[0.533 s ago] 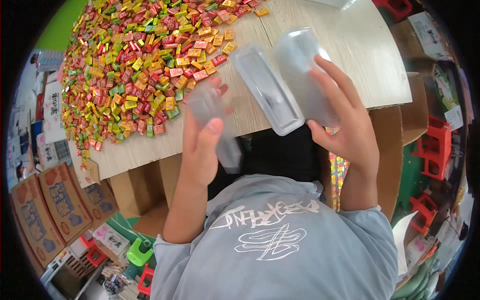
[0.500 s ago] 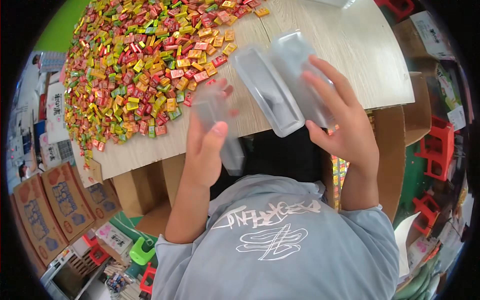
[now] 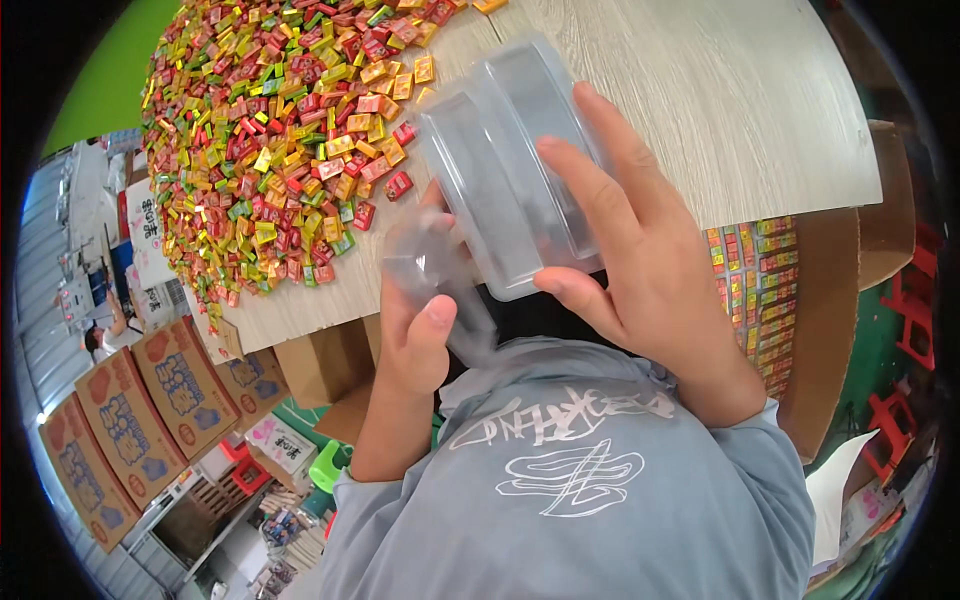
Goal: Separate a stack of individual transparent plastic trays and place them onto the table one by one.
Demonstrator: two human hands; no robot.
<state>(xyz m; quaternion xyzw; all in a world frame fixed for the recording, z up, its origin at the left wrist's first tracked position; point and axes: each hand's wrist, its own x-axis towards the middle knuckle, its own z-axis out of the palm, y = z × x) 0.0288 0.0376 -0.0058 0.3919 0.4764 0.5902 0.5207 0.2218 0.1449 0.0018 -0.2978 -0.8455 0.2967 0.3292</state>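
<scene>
My left hand point(image 3: 415, 335) is closed round a clear plastic tray point(image 3: 430, 255), thumb on its near side; the tray is slightly blurred and tilted down toward my shirt. My right hand point(image 3: 645, 255) grips another clear plastic tray point(image 3: 540, 120), with its thumb at the near end and its fingers along the right side. Against this tray's left side lies a further long clear tray point(image 3: 485, 200), their edges touching or overlapping. Both reach over the table's near edge, and they look unfilled. Left of the trays spreads a big heap of small wrapped candies point(image 3: 290, 150) in red, yellow, orange and green.
The pale wood-grain table point(image 3: 720, 130) curves round in front of me. Below its right edge, an open cardboard box point(image 3: 830, 290) holds rows of packed candies point(image 3: 755, 290). Printed cartons point(image 3: 125, 440) stand at the lower left. Red stools point(image 3: 890, 430) are at the right.
My right hand has moved left with its tray, bringing it against the other tray. Both trays now lie closer to my left hand, which still holds its own tray.
</scene>
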